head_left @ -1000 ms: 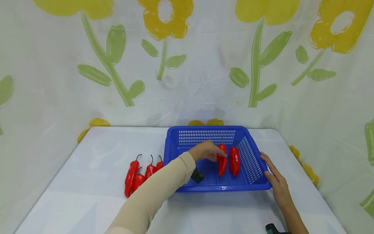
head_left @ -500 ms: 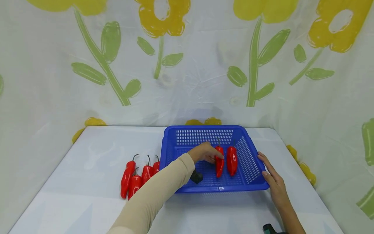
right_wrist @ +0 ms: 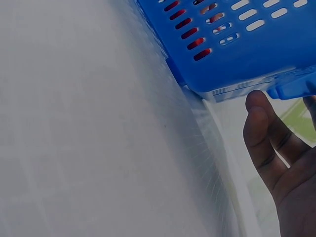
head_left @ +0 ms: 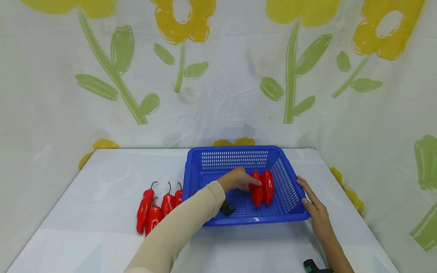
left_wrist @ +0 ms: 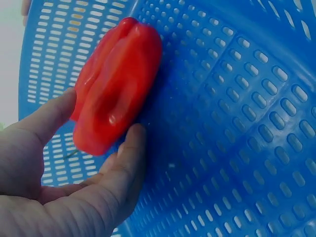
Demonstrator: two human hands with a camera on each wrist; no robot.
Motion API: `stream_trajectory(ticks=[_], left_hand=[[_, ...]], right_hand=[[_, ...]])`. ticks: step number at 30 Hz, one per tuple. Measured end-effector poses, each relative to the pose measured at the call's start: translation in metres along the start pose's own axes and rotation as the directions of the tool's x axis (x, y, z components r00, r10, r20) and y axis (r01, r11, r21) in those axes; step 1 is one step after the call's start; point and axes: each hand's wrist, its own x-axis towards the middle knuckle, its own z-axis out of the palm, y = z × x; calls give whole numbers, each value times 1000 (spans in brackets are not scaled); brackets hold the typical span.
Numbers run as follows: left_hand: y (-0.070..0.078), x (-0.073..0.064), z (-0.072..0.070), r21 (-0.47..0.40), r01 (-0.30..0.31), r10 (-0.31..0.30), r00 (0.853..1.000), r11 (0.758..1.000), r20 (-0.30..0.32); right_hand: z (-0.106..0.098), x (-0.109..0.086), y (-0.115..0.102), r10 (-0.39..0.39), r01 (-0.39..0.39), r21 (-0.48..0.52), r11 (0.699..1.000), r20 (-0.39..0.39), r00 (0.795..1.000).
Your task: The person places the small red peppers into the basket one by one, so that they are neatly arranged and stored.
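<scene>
Closest of all, wears a long cream sleeve (head_left: 181, 223) on the left arm, stretched over the front of the white desk (head_left: 92, 212). Has a black gadget (head_left: 312, 267) by the right wrist too.

A bit farther up, on the left, has four red chili peppers (head_left: 153, 218) showing in a bunch on the desk, stems pointing away, some partly behind the sleeve. Maybe left there to be easy to reach with the left arm.

Next, rests the right hand (head_left: 317, 214) at the right side of a blue plastic basket (head_left: 256, 220), near the front corner, fingers loose and apart, thumb against the rim. Probably does so to stop the basket from sliding. Cannot tell how hard.

Then, inside the basket, reaches down with the left hand (head_left: 237, 179) and seems to pinch the first chili pepper (head_left: 257, 195) lightly near the stem end, thumb on one side, fingers on the other. Holds that one close up against the second chili pepper (head_left: 268, 187), both stems to the back, likely to be neat and save room.

Farthest off, has a white cloth (head_left: 232, 94) with big yellow flowers behind the desk, perhaps to hide the room.
</scene>
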Motion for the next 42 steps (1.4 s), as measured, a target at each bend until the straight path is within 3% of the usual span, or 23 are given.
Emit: stream_trajectory(ticks=[8,15,19,23,34,42], left_hand=[[1,-7,-12,4,-56,56,998,998,-19],[3,-14,-25,-27,-95,96,995,995,39],[4,-20,-36,-96,-140,149,985,986,91],[3,-29,-46,-130,-225,241,964,966,117],[-12,-63,-72,-159,-381,392,919,911,43],[-24,-88,-84,-118,-426,423,905,897,-53]], right_hand=[[0,0,-3,17,-18,-28,999,-14,1000],[-1,-1,-2,18,-18,-9,1000,-13,1000],[-1,-2,-1,23,-23,-14,1000,-11,1000],[-2,-2,0,22,-22,-16,1000,-8,1000],[2,-6,2,33,-33,5,999,-2,999],[3,-3,-1,36,-36,25,999,-9,999]])
